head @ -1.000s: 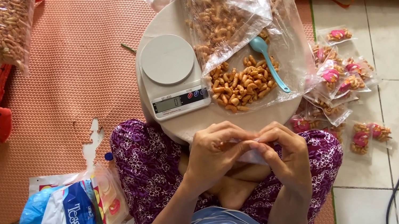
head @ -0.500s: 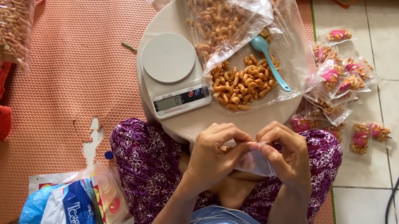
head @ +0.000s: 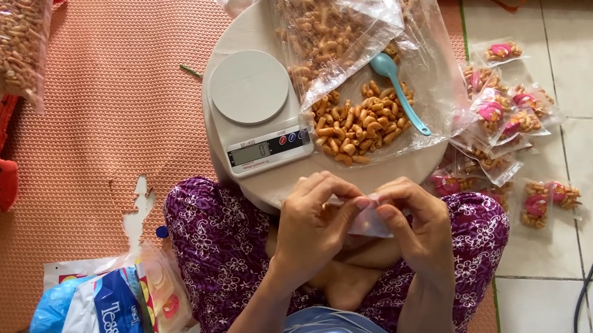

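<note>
Soft, even daylight filled the scene; shadows were faint, the clear plastic snack bag [head: 359, 11] showed mild glare, and focus stayed sharp throughout.

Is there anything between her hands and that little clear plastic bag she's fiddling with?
Nothing visible. The left hand and the right hand both pinch the small clear plastic bag directly at its upper edge, fingertips on the film, above the lap and near the round white table.

Small clear pouch [head: 367, 220] between both hands, grey scale screen [head: 249, 153] beyond, pink-labelled snack packets [head: 501, 116] rightward.
</note>
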